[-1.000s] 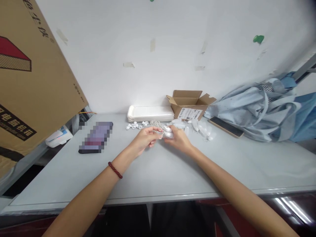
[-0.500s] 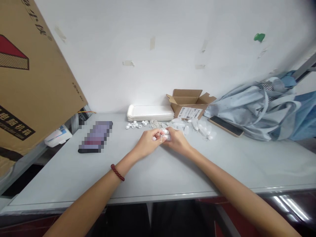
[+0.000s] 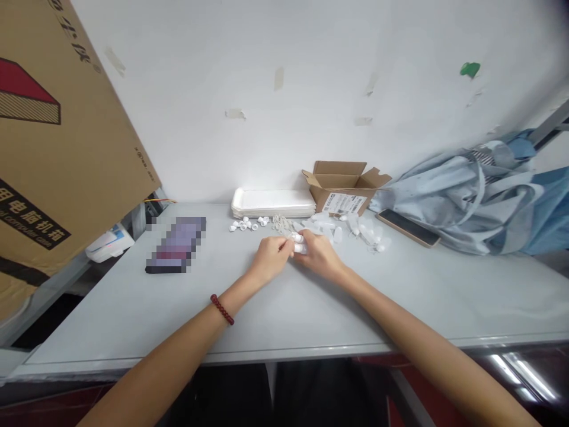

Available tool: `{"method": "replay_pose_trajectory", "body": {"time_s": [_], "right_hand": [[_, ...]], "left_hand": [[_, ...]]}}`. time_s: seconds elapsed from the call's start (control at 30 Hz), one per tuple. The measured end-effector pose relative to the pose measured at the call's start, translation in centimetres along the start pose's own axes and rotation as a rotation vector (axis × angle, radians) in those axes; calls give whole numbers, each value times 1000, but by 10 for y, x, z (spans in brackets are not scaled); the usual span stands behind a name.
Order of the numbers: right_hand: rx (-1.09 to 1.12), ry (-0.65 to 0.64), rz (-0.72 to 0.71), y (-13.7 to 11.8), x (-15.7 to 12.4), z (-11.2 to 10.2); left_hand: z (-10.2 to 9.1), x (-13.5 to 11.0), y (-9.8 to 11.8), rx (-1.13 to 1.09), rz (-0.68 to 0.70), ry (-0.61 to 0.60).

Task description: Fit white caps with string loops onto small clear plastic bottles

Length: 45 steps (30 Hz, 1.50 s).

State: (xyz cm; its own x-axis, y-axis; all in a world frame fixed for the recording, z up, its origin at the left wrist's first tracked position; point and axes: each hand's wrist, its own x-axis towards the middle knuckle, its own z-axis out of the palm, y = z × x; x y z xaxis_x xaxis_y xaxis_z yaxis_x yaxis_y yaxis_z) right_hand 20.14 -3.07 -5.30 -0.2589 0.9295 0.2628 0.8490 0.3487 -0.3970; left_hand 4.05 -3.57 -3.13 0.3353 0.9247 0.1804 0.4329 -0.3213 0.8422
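My right hand (image 3: 319, 254) is closed around small white-capped plastic bottles (image 3: 299, 248); their white ends point left toward my other hand. My left hand (image 3: 272, 256) has its fingers pinched together right against those white ends. What its fingertips hold is hidden. Just beyond the hands lie several loose white caps (image 3: 245, 224) and a heap of thin pale strings (image 3: 281, 224). To their right are scattered translucent bottles (image 3: 368, 232), some with string at their ends.
A stack of white trays (image 3: 274, 203) and an opened cardboard box (image 3: 340, 184) stand against the wall. One phone (image 3: 409, 226) lies right, beside a pale blue bag (image 3: 448, 196); a blurred-out phone-like device (image 3: 178, 244) lies left. A large carton (image 3: 84, 148) leans at the left.
My left fingers have closed up and turned slightly, and the string loop seen between the hands no longer shows. The right hand keeps its grip. The view has shifted a little.
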Motion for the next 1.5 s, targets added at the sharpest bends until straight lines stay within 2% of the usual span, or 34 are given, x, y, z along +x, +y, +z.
{"method": "replay_pose_trajectory", "body": {"time_s": [0.13,0.37,0.47,0.6,0.77,0.87,1.1,1.17,1.33,1.5], "right_hand": [[-27,11,-8,5,2,2],[-36,3,-13,6,1,1],[-64,-13,-20,1,0,0],[-78,-13,-20,-5,-1,-1],[-95,6,-20,-7,-2,-4],[-114,-9,-3,-7,-1,-5],[-137,-1,6,-8,-1,-6],[-135,-2,-10,-8,-2,-4],[-135,2,0,-7,-3,-1],[-153,-22,1,-8,-2,-3]], "left_hand": [[1,0,-2,-15,-1,19],[2,-2,-1,-114,6,-48],[3,-1,0,-240,-79,-86],[3,0,7,-423,-260,-138],[4,0,11,-471,-372,-157],[3,-1,8,-421,-355,-151],[-4,-1,9,-300,-102,-96],[-4,0,8,-308,-102,-103],[-2,0,3,-310,-244,-136],[-6,-1,7,-222,-153,-126]]}}
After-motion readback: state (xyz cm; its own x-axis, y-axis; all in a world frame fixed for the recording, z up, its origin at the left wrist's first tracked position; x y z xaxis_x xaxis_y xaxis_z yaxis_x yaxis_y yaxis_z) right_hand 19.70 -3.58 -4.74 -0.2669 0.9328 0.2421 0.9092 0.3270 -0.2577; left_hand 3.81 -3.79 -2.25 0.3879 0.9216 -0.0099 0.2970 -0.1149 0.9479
